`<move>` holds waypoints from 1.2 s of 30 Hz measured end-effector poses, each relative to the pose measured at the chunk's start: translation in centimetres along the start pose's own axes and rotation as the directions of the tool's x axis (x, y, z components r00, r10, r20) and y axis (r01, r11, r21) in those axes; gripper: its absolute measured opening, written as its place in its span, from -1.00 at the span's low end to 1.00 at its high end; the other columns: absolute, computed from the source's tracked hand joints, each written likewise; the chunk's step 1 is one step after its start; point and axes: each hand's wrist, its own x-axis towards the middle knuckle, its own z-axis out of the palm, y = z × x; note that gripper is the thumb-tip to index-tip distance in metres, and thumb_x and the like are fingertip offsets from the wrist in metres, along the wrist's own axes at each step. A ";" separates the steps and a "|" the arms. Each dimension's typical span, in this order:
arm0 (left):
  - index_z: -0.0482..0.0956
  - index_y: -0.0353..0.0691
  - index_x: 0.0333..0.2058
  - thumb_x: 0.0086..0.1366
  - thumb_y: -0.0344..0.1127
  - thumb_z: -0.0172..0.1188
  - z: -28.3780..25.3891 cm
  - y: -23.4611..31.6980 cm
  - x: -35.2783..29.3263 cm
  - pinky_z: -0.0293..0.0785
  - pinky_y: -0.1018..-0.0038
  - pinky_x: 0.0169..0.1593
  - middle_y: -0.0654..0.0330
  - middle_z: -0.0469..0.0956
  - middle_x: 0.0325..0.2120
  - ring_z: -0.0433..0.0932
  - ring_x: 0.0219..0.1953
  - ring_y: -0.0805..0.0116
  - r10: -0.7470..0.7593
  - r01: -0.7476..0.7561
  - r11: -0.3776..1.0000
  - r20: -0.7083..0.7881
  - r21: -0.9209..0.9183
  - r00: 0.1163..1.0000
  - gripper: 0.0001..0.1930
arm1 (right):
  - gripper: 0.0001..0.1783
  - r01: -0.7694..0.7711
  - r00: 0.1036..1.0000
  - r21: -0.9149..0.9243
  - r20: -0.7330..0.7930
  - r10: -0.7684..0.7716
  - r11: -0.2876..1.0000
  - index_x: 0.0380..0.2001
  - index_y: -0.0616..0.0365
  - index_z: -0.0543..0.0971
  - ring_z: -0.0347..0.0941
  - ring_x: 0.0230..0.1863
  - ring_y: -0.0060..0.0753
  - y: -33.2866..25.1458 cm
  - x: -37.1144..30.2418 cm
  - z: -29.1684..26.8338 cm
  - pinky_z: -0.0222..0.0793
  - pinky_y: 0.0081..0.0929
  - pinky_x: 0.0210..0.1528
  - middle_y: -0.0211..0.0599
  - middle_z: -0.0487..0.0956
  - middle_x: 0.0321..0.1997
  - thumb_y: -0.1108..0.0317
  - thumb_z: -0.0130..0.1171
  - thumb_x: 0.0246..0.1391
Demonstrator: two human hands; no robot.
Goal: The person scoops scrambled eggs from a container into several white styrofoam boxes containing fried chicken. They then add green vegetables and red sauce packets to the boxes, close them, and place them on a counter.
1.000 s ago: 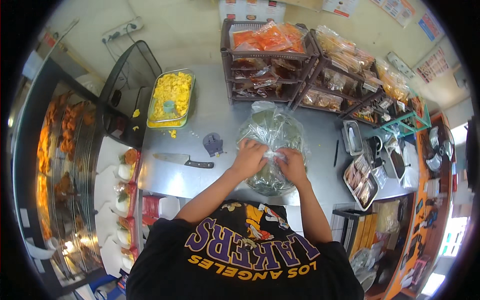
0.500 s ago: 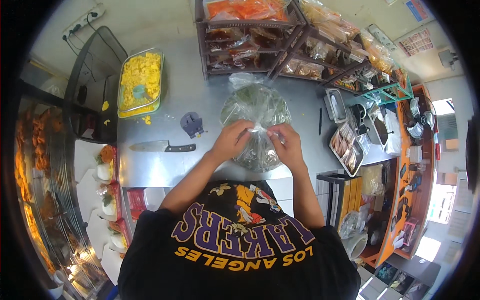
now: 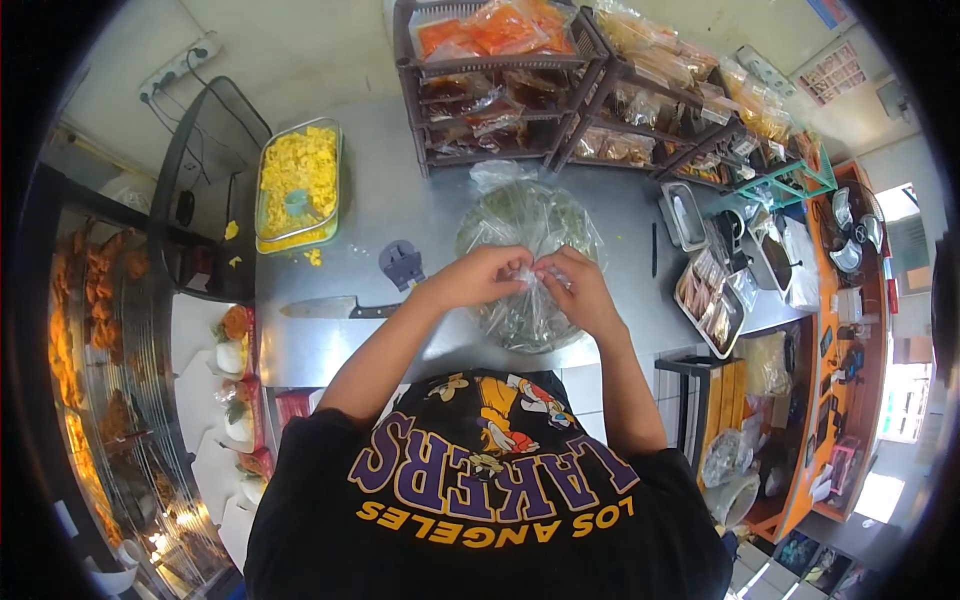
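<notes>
A clear plastic bag (image 3: pixel 530 325) with dark green contents, perhaps leaves, sits round and full on the steel counter (image 3: pixel 375 165) in front of me. Its gathered plastic runs up to the top middle. There my left hand (image 3: pixel 490 275) pinches the plastic with bent fingers. My right hand (image 3: pixel 575 283) grips the gathered plastic from the other side, thumb and fingertips close to the left ones. Left of the bag lie a grey-purple plastic tool (image 3: pixel 400 263) and a knife (image 3: pixel 325 308) with a black handle, partly behind my left forearm.
A glass dish (image 3: pixel 300 190) of yellow chunks stands at the left, by a dark mesh-like cover (image 3: pixel 205 190). Dark stacked racks (image 3: pixel 490 60) with bagged food line the back. Metal trays (image 3: pixel 710 300) and a thin black stick (image 3: pixel 654 250) lie at right. A glass display case (image 3: pixel 120 360) is far left.
My hands have come closer together at the gathered top of the bag. The whole view has shifted slightly, so the counter items appear further right and lower.
</notes>
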 end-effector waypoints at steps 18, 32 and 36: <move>0.43 -0.29 -0.31 0.07 -0.46 0.12 1.6 1.3 0.9 0.46 0.26 -0.29 -0.04 0.51 -0.48 0.55 -0.37 -0.01 0.043 0.007 0.942 -0.142 0.336 0.989 -0.83 | -0.80 -0.086 0.991 -0.269 -0.118 0.056 0.959 -0.41 0.19 0.44 0.46 -0.39 0.00 1.0 0.0 2.2 0.40 -0.17 -0.31 -0.10 0.46 -0.43 0.39 0.16 -0.19; 0.42 -0.31 -0.39 -0.05 -0.41 0.15 3.1 0.9 1.1 0.36 0.14 -0.23 -0.04 0.43 -0.43 0.42 -0.31 -0.07 0.205 -0.074 0.816 -0.167 0.574 0.964 -0.80 | -0.83 -0.146 0.935 0.059 -0.319 0.157 0.988 -0.56 0.23 0.48 0.46 -0.47 -0.02 2.8 -0.3 4.6 0.36 -0.23 -0.40 -0.06 0.49 -0.56 0.32 0.11 -0.19; 0.37 -0.34 -0.49 -0.05 -0.39 0.17 3.5 0.3 0.9 0.31 0.21 -0.33 -0.03 0.38 -0.52 0.38 -0.42 -0.05 0.145 -0.056 0.903 -0.177 0.427 0.973 -0.81 | -0.82 -0.050 0.934 -0.037 -0.356 0.033 0.998 -0.56 0.26 0.45 0.46 -0.51 -0.04 3.2 -1.0 5.0 0.37 -0.24 -0.42 -0.03 0.48 -0.60 0.34 0.10 -0.17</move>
